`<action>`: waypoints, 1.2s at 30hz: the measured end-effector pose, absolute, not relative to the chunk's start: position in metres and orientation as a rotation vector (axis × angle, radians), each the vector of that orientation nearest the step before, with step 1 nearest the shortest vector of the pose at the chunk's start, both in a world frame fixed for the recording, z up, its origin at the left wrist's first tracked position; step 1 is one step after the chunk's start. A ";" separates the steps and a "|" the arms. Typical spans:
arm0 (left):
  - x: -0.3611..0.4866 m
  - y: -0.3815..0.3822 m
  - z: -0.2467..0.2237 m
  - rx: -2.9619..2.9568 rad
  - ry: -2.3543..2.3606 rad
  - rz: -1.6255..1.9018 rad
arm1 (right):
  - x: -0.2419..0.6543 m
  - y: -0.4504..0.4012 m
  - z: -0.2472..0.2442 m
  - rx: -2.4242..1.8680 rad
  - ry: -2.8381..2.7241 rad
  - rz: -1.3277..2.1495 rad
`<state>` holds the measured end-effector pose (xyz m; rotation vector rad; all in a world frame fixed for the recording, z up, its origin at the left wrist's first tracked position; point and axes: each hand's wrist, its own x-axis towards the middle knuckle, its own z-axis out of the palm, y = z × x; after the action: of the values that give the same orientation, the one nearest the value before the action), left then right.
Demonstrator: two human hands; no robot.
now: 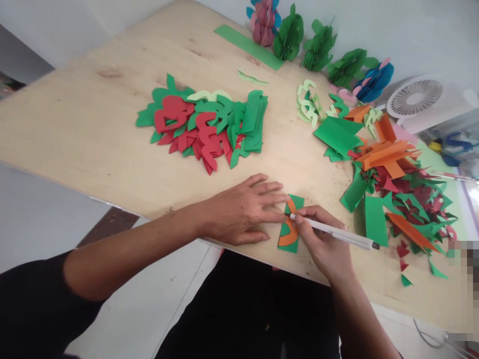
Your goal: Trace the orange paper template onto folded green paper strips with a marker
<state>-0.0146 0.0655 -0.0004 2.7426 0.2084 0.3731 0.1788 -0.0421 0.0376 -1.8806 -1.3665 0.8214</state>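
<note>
My right hand [327, 239] grips a white pen [337, 232], its tip at the edge of an orange paper cutout [288, 240] with a curvy outline. That cutout lies on a small green paper rectangle [297, 202] near the table's front edge. My left hand [254, 209] is flat with fingers spread, its fingertips pressing on the cutout and the green paper. Beyond my left hand lies a pile of red cutouts [207, 137] and green cutouts [222, 112].
Scraps of green, orange and red paper [400, 174] are heaped on the right. Folded paper figures [318, 47] stand along the wall, beside a white fan [415, 97]. A green strip [249, 46] lies at the back of the wooden table [93, 114].
</note>
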 end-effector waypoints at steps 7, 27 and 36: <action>-0.015 0.065 -0.001 2.748 0.202 0.376 | 0.184 -0.038 0.037 -1.863 -1.337 0.925; -0.015 0.065 0.000 2.746 0.201 0.391 | 0.190 -0.040 0.043 -1.963 -1.353 0.818; -0.015 0.066 0.000 2.741 0.199 0.397 | 0.187 -0.036 0.040 -1.936 -1.437 0.729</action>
<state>-0.0148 0.0657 0.0001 2.7410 0.1992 0.3967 0.1872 -0.0358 0.0402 -1.9356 -1.4366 0.7295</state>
